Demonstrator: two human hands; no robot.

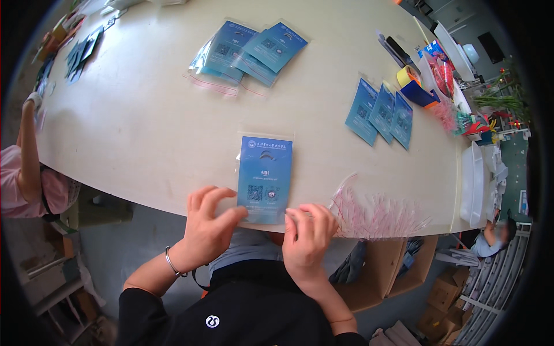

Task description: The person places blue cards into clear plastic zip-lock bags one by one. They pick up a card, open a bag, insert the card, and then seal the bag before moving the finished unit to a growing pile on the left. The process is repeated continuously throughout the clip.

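A blue printed card [265, 164] in a clear plastic bag lies upright before me at the table's near edge. My left hand [210, 219] is at its lower left corner, thumb and forefinger apart, the thumb tip touching the bag. At the lower right corner, the thumb and forefinger of my right hand [309, 233] pinch the bag's edge. Right of that hand a heap of clear bags with red seal lines [378, 216] spreads along the table edge.
Bagged blue cards [271, 49] are piled at the far middle. Several loose blue cards [378, 112] fan out at the right, near a tape dispenser [416, 89] and a white tray [474, 184]. Another person's gloved hand [34, 100] rests at the far left edge. Cardboard boxes [369, 268] stand under the table.
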